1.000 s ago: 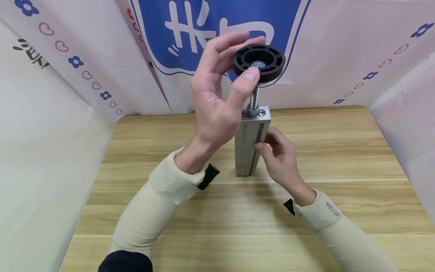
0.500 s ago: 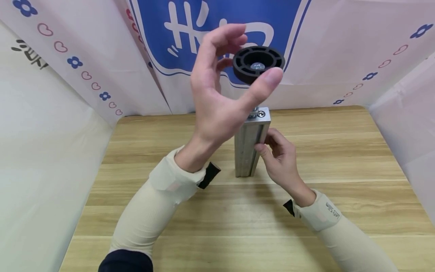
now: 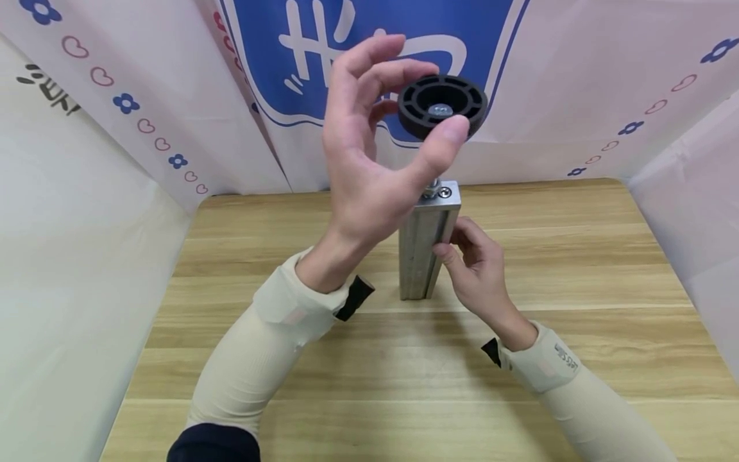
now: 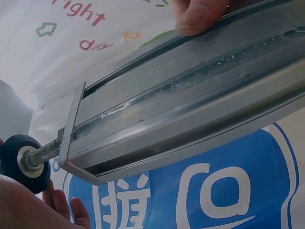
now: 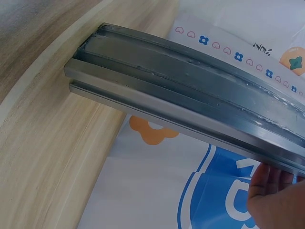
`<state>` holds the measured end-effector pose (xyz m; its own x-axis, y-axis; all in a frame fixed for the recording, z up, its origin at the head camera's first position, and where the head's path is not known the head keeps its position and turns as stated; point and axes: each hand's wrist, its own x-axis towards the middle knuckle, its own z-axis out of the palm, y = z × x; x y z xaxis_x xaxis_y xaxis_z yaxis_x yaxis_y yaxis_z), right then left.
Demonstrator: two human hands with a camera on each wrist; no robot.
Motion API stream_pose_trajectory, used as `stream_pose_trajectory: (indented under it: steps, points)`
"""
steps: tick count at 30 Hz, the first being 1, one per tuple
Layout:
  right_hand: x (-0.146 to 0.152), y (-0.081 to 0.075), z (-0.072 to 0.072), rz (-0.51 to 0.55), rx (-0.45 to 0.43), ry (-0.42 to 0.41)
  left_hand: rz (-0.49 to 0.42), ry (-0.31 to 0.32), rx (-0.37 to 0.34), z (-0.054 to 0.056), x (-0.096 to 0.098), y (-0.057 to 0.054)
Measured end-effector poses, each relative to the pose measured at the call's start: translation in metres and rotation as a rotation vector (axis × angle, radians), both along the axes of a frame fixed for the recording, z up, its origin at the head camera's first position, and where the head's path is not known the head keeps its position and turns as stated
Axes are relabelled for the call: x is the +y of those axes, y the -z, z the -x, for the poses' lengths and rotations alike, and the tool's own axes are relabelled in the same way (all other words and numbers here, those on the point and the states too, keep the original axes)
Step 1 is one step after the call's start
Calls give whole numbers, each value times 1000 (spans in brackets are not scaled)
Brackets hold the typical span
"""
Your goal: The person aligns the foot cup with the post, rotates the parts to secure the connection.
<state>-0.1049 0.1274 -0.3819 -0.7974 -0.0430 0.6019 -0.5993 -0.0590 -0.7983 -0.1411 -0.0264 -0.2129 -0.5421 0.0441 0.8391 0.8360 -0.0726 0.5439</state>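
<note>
An aluminium extrusion stands upright on the table, capped by a screwed-on end plate. From the plate rises a threaded stud that bears a black round levelling foot with a screw head at its centre. My left hand holds the foot by its rim, thumb on the near side and fingers at the far side. Lower down, my right hand grips the extrusion's right side between thumb and fingers. The left hand hides part of the stud in the head view.
The wood-grain table has its back edge against a white printed backdrop with a blue sign. White sheeting closes off the left side. Black wrist-camera straps stick out near both wrists.
My left thumb has slid right along the foot's near rim and slightly back, and the fingers have opened out, then come back to the rim. The right hand and extrusion stay put.
</note>
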Motion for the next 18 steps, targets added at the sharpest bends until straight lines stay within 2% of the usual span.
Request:
stream_pose_trajectory:
  steps: [6, 10, 13, 16, 18]
  points:
    - [1, 0, 0, -7, -13, 5, -12, 95, -1, 4, 1, 4]
    - [0, 1, -1, -5, -15, 8, -31, 188, -42, 3, 1, 4]
    - [0, 1, 0, -3, -15, 10, -46, 234, -82, 1, 2, 2]
    - [0, 2, 0, -2, -13, 11, -38, 217, -89, -1, 1, 2]
    - [0, 2, 0, -4, -12, 11, -23, 171, -73, -1, 2, 1]
